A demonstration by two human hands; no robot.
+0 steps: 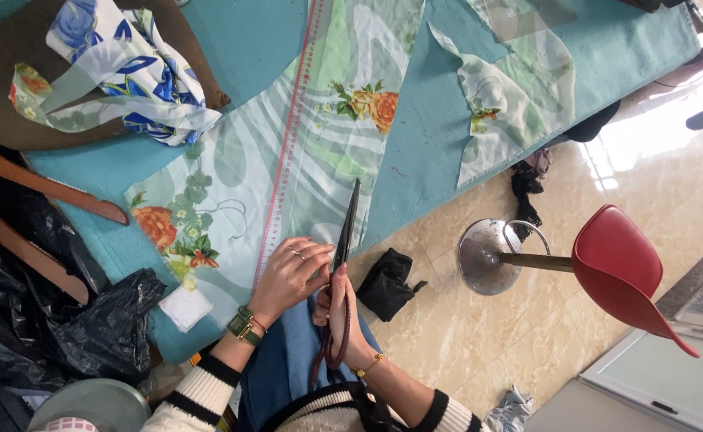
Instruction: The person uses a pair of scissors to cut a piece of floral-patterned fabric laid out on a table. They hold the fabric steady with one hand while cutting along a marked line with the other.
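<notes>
Polished cream floor tiles run beside a long surface (247, 48) covered in turquoise cloth, with a red stool (607, 264) standing off to the far side. Spread over the surface lies a pale green floral fabric (319, 152), and a pink measuring tape (287, 144) stretches along it, away from the person. The right hand (342, 316) has its fingers closed through the loops of a pair of long dark scissors (343, 240), whose blades lie flat and drawn together along the fabric's near edge, pointing ahead of that grip. The left hand (291, 276) sits just beside it, fingers loosely spread and pressing down on the fabric next to the blades; it grasps nothing, only steadies the cloth. This looks like the cutting stage, with the shears lined up at the fabric's border, roughly parallel to the tape. A clean cut here would, I judge, call for keeping the cloth flat and taut under the left hand and the lower blade riding on the surface. Farther off from both hands lie a blue-flowered cloth (135, 64), a second green floral piece (511, 96), and black plastic bags (87, 320) beyond the left wrist.
</notes>
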